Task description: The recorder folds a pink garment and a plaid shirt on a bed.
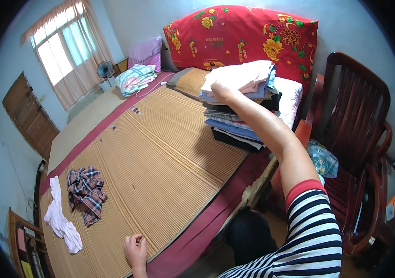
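A tall stack of folded clothes (234, 123) stands near the head of the bed, on the right. On its top lies a folded pale pink shirt (248, 74). My right arm reaches across to it, and my right hand (221, 92) rests against the near left edge of the pink shirt; the fingers are hidden. Low at the near edge of the woven mat (160, 148), my left hand (136, 250) has loosely curled fingers with nothing visible in them. To its left lie a crumpled plaid shirt (86, 191) and a pale pink garment (60, 220).
A red floral headboard (239, 34) closes the bed's far end. A brown pillow (188, 82) and a bunched quilt (136, 79) lie before it. On the right stands a dark wooden armchair (355, 102) holding a plastic bag (323, 160). A fan (105, 69) stands near the window.
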Motion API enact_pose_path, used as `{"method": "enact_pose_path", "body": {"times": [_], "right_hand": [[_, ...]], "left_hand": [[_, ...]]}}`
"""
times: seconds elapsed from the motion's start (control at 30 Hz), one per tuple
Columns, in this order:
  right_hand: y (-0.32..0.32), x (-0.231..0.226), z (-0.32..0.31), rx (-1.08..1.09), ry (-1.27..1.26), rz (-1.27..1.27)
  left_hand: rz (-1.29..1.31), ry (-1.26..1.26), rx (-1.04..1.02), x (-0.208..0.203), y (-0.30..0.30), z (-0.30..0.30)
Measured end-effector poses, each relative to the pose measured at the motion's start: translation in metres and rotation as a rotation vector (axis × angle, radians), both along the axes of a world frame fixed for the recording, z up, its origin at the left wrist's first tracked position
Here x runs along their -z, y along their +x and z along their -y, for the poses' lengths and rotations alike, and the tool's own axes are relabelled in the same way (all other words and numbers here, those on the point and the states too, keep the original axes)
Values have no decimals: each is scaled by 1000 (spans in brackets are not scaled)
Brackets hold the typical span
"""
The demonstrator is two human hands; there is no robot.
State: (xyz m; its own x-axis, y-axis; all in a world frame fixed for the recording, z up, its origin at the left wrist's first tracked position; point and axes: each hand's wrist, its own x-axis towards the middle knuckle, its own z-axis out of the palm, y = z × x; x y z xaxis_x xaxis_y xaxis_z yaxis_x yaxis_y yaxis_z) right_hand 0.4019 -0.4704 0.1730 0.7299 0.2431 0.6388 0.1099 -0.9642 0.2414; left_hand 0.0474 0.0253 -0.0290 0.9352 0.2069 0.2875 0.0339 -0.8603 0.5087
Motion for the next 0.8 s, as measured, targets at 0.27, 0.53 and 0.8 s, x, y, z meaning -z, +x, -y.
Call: {"method": "enact_pose_path", "body": {"times": [0.27,0.53,0.8], "right_hand": [[12,-54,19,156,84,-516],[-10,-90,81,-32,111,-386],[-46,-71,119,133,116,-353]], "left_hand": [[-27,-33,-10,-5,-3,1],[27,0,9,-1,0,1],[-7,-10,10,-2,1,2]]}}
